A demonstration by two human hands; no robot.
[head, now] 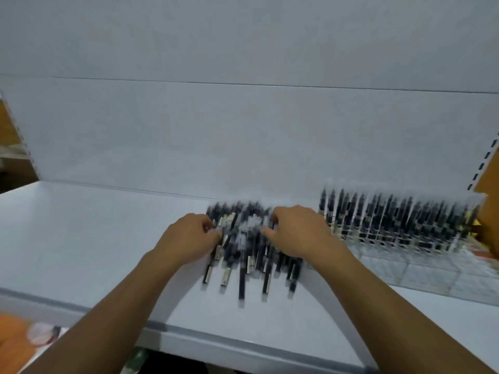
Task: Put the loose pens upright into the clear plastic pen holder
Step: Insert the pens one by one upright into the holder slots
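A heap of loose dark pens (248, 255) lies on the white shelf (94, 238) in the middle of the view. My left hand (189, 236) rests on the heap's left side with curled fingers among the pens. My right hand (299, 233) rests on its right side, fingers curled down into the pens. The frame is blurred, so I cannot tell whether either hand grips a pen. To the right stands the clear plastic pen holder (421, 265), its back rows filled with several upright dark pens (399, 214) and its front cells empty.
A white back panel (243, 130) rises behind the shelf. The shelf's grey front edge (216, 338) runs below my arms. Orange items (16, 338) and a round clear lid (40, 333) show at the lower left. An orange upright (488, 184) stands at the right.
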